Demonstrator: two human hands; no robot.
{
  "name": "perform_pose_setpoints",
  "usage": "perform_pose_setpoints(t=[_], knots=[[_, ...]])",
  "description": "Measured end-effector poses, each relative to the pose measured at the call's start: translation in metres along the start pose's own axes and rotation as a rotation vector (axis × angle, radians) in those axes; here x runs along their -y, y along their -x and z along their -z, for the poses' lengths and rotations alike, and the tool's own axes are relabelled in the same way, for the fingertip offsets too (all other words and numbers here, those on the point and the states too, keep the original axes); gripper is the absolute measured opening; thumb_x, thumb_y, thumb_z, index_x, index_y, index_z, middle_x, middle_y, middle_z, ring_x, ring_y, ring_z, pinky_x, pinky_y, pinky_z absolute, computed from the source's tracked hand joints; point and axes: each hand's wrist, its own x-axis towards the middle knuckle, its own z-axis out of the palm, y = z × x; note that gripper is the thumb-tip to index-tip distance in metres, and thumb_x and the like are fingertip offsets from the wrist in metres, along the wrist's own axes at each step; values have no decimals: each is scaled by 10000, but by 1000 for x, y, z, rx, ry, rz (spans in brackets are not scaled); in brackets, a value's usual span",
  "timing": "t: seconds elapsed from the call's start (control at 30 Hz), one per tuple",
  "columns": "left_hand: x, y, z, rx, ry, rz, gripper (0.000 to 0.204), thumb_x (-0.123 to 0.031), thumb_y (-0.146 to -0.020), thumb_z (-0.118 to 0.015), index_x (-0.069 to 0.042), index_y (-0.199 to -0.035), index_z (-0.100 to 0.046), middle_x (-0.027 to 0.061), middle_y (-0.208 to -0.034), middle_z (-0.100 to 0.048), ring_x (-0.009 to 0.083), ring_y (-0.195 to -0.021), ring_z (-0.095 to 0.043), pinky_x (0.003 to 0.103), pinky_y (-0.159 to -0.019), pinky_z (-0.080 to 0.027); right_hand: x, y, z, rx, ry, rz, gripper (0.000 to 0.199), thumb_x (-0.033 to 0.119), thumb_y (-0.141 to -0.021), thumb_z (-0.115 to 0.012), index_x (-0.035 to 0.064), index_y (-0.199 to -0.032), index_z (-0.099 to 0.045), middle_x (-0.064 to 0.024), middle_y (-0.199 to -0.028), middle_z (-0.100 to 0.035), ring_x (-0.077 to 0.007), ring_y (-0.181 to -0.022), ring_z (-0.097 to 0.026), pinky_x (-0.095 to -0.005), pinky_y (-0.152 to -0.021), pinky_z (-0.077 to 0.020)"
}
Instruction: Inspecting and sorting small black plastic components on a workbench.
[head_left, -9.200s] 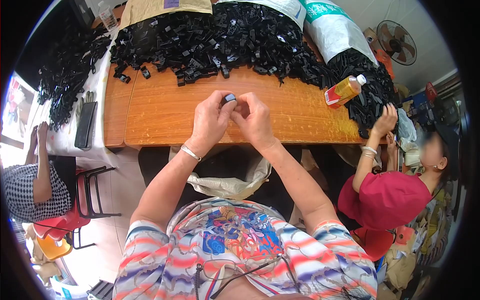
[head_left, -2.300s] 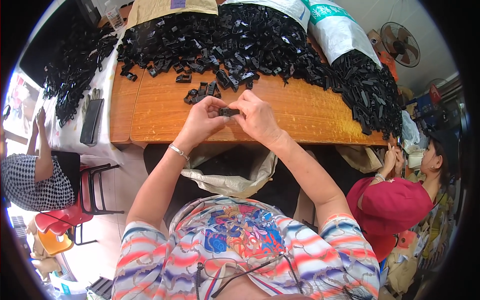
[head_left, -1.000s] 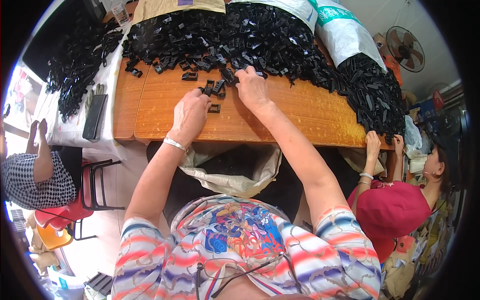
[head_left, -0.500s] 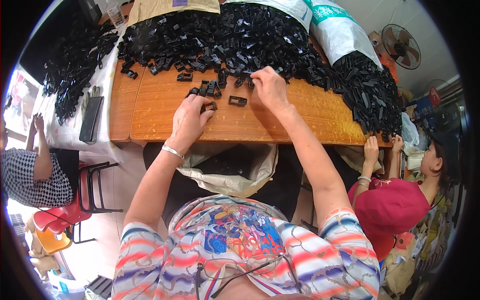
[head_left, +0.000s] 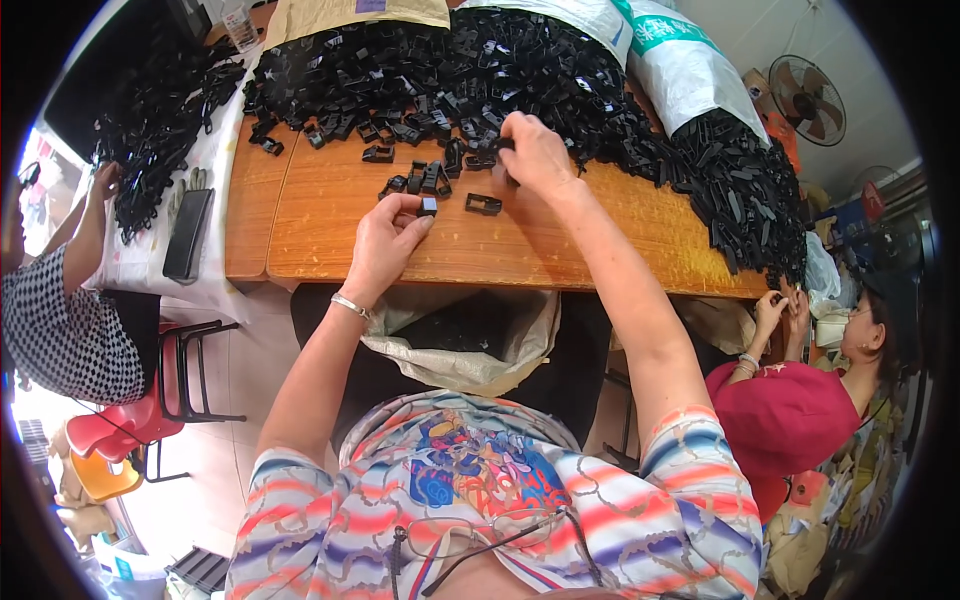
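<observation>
The left hand (head_left: 385,240) rests on the wooden table (head_left: 320,240) near its front edge, thumb and forefinger pinched on a small black plastic piece (head_left: 428,206); a silver bracelet (head_left: 351,305) circles that wrist. The right hand (head_left: 535,155) reaches farther back, fingers curled into the front fringe of the big heap of black plastic parts (head_left: 440,70) — whether it grips one I cannot tell. Between the hands lies a loose black buckle frame (head_left: 483,204), with a few more pieces (head_left: 420,180) just behind the left hand. At the table's back edge sit a brown cardboard sheet (head_left: 340,15) and white sacks with green print (head_left: 690,70); a dark phone (head_left: 187,233) lies on the white-covered left end — an open sack (head_left: 470,345) hangs below the front edge
</observation>
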Motion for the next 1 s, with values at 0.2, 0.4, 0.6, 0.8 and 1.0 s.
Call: perform_pose_setpoints(t=[0.2, 0.4, 0.6, 0.8, 1.0], knots=[[-7, 2, -6, 98, 543, 119, 235, -87, -921, -650, 25, -1118, -589, 43, -960, -668, 103, -850, -641, 240, -768, -539, 43, 32, 32, 116, -1085, -459, 163, 72, -882, -674, 26, -1035, -643, -17, -721, -611, -96, -554, -597, -247, -494, -524], [-16, 8, -24, 182, 867, 86, 242, -69, -941, -618, 10, -1163, -564, 68, -1046, -657, 130, -918, -654, 267, -834, -555, 93, 81, 20, -18, -1204, -432, 168, 68, -853, -731, -9, -921, -598, -29, -717, -616, -61, -540, -546, -198, -499, -470], [-15, 12, -23, 197, 959, 117, 242, -66, -940, -621, 5, -1165, -567, 73, -1062, -656, 139, -924, -656, 273, -842, -560, 96, 102, 22, -95, -931, -213, 207, 17, -814, -739, -25, -979, -622, -55, -883, -615, -91, -678, -597, -233, -583, -500], [-13, 11, -20, 185, 922, 87, 249, -56, -935, -624, 6, -1170, -570, 80, -1052, -664, 150, -935, -663, 269, -840, -557, 94, 102, 28, -88, -817, -83, 254, -26, -791, -733, -36, -1024, -632, -96, -938, -604, -155, -745, -625, -256, -635, -523], [-15, 13, -17, 198, 878, 40, 269, -43, -932, -621, 7, -1193, -573, 82, -1069, -667, 153, -946, -662, 270, -841, -557, 102, 101, 32, -142, -819, -28, 257, -34, -812, -710, -41, -1062, -648, -94, -931, -599, -167, -780, -628, -253, -663, -530]])
